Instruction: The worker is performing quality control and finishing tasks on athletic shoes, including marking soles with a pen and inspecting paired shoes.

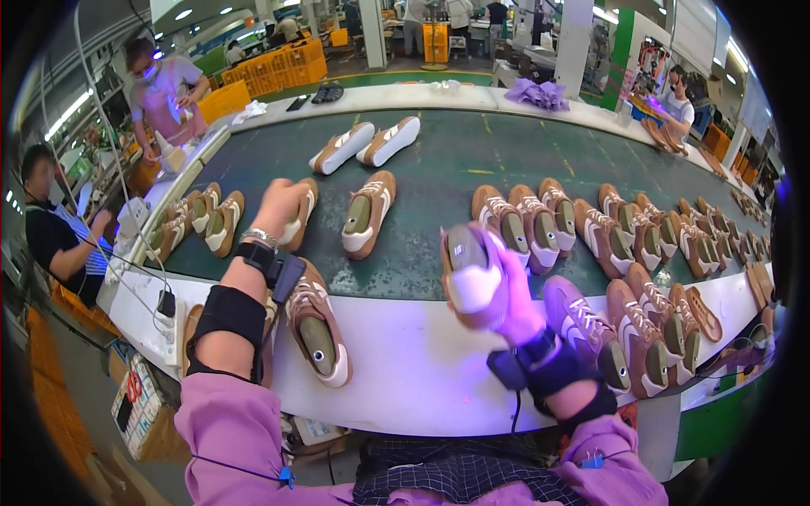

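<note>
My right hand [521, 299] is closed round a tan sneaker [477, 282], holding it above the white table edge under purple light. The sneaker's white heel and its opening, with a shoe last inside, face me. My left hand [283, 205] reaches out over the green belt, its fingers curled at another tan sneaker [300, 221]; the fingertips are partly hidden. Just right of that hand a sneaker [369, 215] with an olive last stands by itself on the belt. Below my left hand, a further sneaker [316, 325] rests on the white edge beside my forearm.
Several sneakers [650, 325] stand on the white edge at right, and rows of others [540, 219] on the green belt [439, 181]. Two sneakers [364, 145] lie tipped at the far side. A purple cloth [537, 94] is on the far ledge. Co-workers sit left and far right.
</note>
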`<state>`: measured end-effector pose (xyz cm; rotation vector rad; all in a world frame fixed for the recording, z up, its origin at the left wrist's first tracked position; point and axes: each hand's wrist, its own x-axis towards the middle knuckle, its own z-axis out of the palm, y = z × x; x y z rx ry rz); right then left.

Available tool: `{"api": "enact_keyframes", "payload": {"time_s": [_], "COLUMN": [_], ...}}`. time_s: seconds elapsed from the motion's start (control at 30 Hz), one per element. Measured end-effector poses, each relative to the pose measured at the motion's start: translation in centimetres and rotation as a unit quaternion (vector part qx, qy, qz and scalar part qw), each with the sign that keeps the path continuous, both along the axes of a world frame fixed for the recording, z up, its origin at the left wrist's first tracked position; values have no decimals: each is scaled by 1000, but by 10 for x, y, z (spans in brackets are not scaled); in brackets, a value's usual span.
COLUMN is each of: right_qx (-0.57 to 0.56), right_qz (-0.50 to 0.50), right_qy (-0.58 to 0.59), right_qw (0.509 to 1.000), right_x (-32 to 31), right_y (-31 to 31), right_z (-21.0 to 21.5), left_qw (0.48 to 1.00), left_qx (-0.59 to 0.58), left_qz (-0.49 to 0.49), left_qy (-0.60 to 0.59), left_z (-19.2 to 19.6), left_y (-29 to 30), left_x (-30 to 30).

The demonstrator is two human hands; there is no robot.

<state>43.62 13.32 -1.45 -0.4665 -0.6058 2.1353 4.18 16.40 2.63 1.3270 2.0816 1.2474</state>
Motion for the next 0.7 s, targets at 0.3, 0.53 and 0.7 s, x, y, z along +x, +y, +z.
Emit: {"api": "enact_keyframes", "payload": {"time_s": [0.3,0.53,0.7], "right_qx": [-39,84,151], "right_qz": [-278,42,-41], "right_qy": [-128,-198,-325], "right_qw": [951,976,933], "right_x": [-78,-75,4], "right_y": [256,113,55], "right_z": [-29,-14,-18], "left_qw": [926,966,940], "left_qx": [-304,-228,-188], "left_qz": [-222,-40,-31], "left_qy": [-30,-116,-284], "left_z": [-28,-90,-83], "left_y": [70,62,55], "left_x": [96,49,76]}}
